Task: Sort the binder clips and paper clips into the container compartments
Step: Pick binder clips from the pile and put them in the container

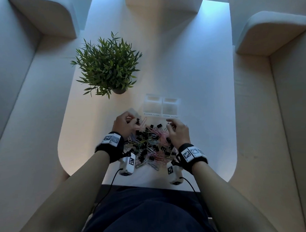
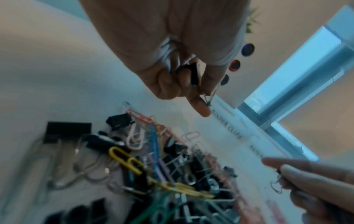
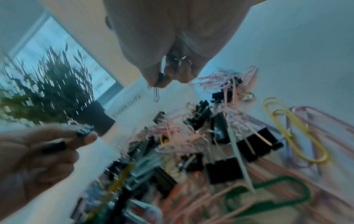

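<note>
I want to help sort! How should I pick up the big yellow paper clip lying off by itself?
Judging from the right wrist view, the yellow clip lies flat beside the pile. Come from above and pinch one rounded end loop, on the side away from the pile, so nothing else gets dragged along.
</note>
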